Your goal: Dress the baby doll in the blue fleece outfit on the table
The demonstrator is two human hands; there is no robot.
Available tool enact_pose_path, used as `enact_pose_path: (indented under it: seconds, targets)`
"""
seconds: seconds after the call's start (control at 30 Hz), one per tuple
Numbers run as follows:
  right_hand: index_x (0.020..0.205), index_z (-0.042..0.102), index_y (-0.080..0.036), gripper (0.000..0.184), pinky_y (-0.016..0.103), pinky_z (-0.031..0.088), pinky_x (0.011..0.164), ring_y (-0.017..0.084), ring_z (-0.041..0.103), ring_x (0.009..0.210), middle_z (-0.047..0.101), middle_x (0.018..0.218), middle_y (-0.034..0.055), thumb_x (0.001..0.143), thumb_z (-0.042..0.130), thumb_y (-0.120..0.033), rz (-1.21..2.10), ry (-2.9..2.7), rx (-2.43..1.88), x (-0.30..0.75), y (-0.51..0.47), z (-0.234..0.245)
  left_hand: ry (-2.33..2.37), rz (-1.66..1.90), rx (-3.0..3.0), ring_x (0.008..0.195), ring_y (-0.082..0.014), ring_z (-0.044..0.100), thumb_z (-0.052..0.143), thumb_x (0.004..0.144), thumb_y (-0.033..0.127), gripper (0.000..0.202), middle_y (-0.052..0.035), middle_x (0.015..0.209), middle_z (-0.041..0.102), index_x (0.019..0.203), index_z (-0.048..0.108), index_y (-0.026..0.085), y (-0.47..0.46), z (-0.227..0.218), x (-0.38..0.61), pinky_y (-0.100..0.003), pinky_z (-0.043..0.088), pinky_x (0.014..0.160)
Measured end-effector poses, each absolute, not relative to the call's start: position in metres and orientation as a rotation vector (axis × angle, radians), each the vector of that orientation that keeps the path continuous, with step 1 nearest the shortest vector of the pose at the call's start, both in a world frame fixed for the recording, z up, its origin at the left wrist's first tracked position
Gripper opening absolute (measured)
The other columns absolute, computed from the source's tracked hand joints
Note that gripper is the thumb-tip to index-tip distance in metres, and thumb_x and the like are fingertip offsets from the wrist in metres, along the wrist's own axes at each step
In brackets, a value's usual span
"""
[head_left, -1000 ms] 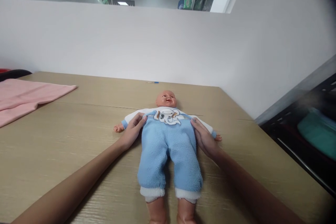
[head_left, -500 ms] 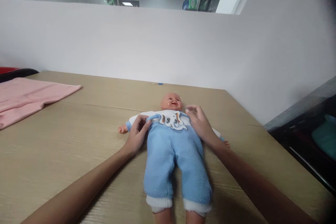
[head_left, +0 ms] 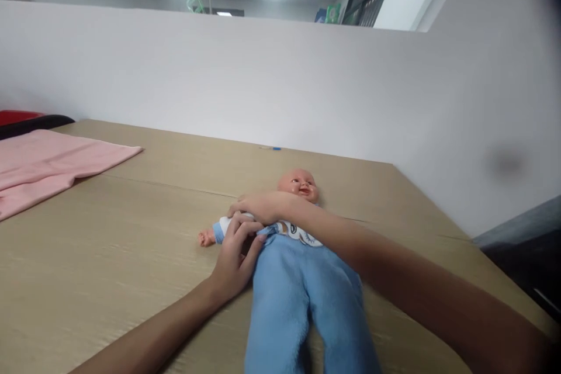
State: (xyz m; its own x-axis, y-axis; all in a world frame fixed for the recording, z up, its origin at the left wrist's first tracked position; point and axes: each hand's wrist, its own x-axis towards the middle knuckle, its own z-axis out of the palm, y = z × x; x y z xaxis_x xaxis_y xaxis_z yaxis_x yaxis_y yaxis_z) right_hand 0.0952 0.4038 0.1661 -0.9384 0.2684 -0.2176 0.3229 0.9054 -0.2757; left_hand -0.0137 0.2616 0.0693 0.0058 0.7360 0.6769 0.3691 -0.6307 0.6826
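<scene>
A baby doll (head_left: 298, 186) lies on its back on the table, dressed in a white top and fluffy blue overalls (head_left: 289, 280). An elephant face decorates the bib, now partly covered. At the bib's left side, my left hand (head_left: 239, 254) pinches the blue edge between thumb and fingers. My right hand (head_left: 258, 207) reaches across the doll's chest, its fingers curled over the white sleeve (head_left: 224, 225) on the left; its thumb is hidden. My right forearm covers part of the chest and the doll's other arm.
A pink cloth (head_left: 65, 155) is spread on the wooden table (head_left: 131, 257) at left, with a red and black object (head_left: 35, 123) behind it. A small blue-ended item (head_left: 276, 148) lies by the white wall (head_left: 210, 76). Dark objects (head_left: 521, 263) stand beyond the table's right edge.
My right hand has crossed from the right side of the doll's chest to the sleeve on the left. My left hand stays at the overalls' edge. The view has shifted slightly.
</scene>
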Motion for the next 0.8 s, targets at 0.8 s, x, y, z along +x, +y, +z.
enact_pose_path:
  seconds: [0.8]
  targets:
    - [0.122, 0.069, -0.019, 0.024, 0.038, 0.051, 0.098, 0.024, 0.069, 0.109, 0.076, 0.122, 0.0108, 0.107, 0.055, -0.031, -0.937, 3.174, 1.116, 0.181, 0.355, 0.182, 0.940, 1.880, 1.831, 0.123, -0.0226, 0.059, 0.043, 0.114, 0.022, 0.019, -0.0089, 0.127, 0.061, 0.128, 0.055, 0.027, 0.259, 0.060, -0.016, -0.044, 0.048, 0.108]
